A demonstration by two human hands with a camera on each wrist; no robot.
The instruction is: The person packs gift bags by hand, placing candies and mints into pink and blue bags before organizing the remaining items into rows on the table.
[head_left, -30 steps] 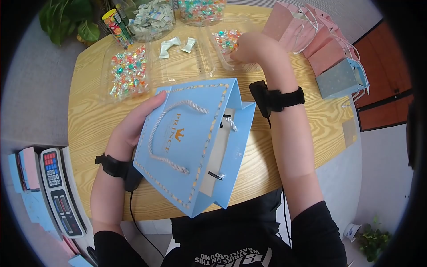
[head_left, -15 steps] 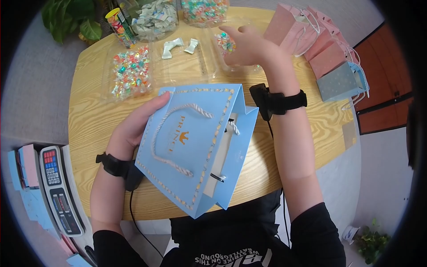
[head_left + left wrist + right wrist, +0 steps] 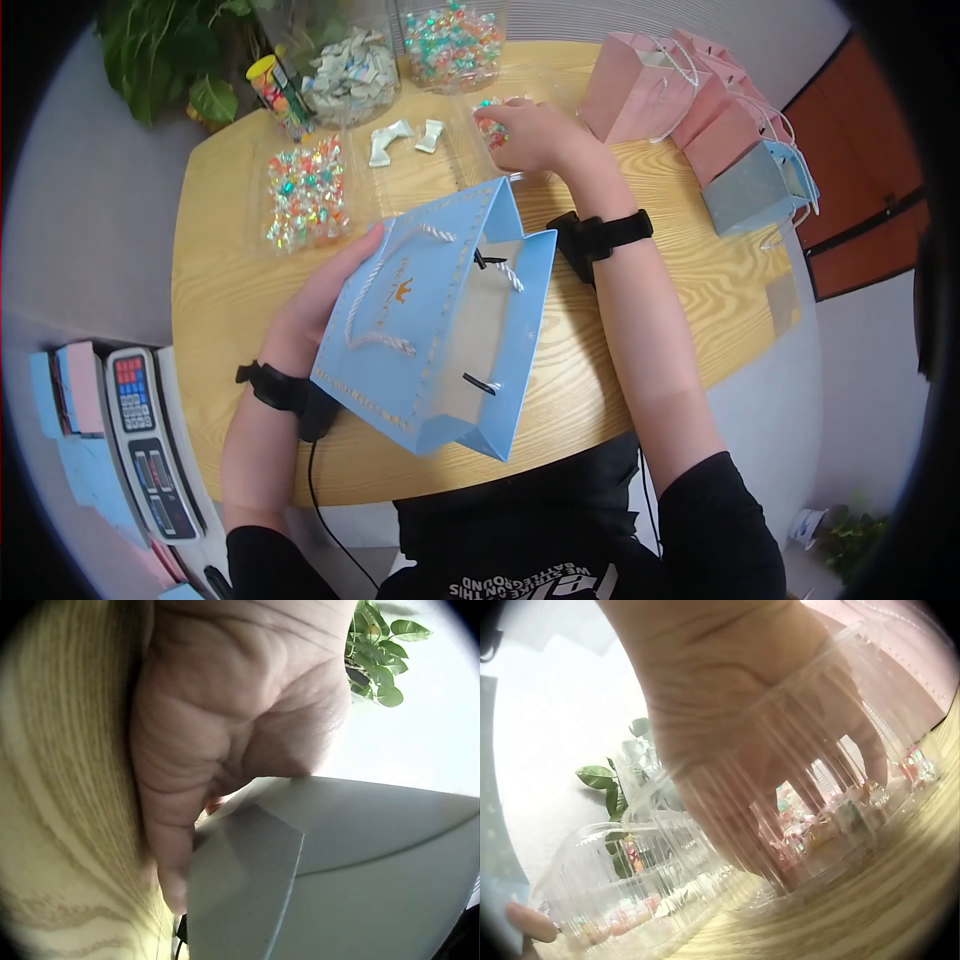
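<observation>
A light blue paper gift bag (image 3: 400, 318) with rope handles and a gold crown lies tilted on its side, its mouth facing the person. My left hand (image 3: 318, 298) grips its base end, thumb on the upper panel; in the left wrist view the fingers (image 3: 174, 847) pass beneath, between bag and tabletop. My right hand (image 3: 540, 138) reaches into a clear plastic box (image 3: 467, 115) of shiny wrapped candies (image 3: 490, 130). Seen through the wall in the right wrist view, its spread fingers (image 3: 870, 754) point down among the candies.
Left of that box are a clear tray with white wrapped candies (image 3: 388, 145) and another with colourful candies (image 3: 305, 190). Tall candy jars (image 3: 455, 45) and a yellow-capped tube (image 3: 278, 95) stand behind. Pink bags (image 3: 640, 90) and a blue-grey bag (image 3: 752, 190) line the right side; a scale (image 3: 150, 440) is at left.
The right hand lifted from the candies with fingers extended, then dipped back among them. The left hand keeps hold of the bag, which has tipped so more of its mouth shows. The head view has shifted.
</observation>
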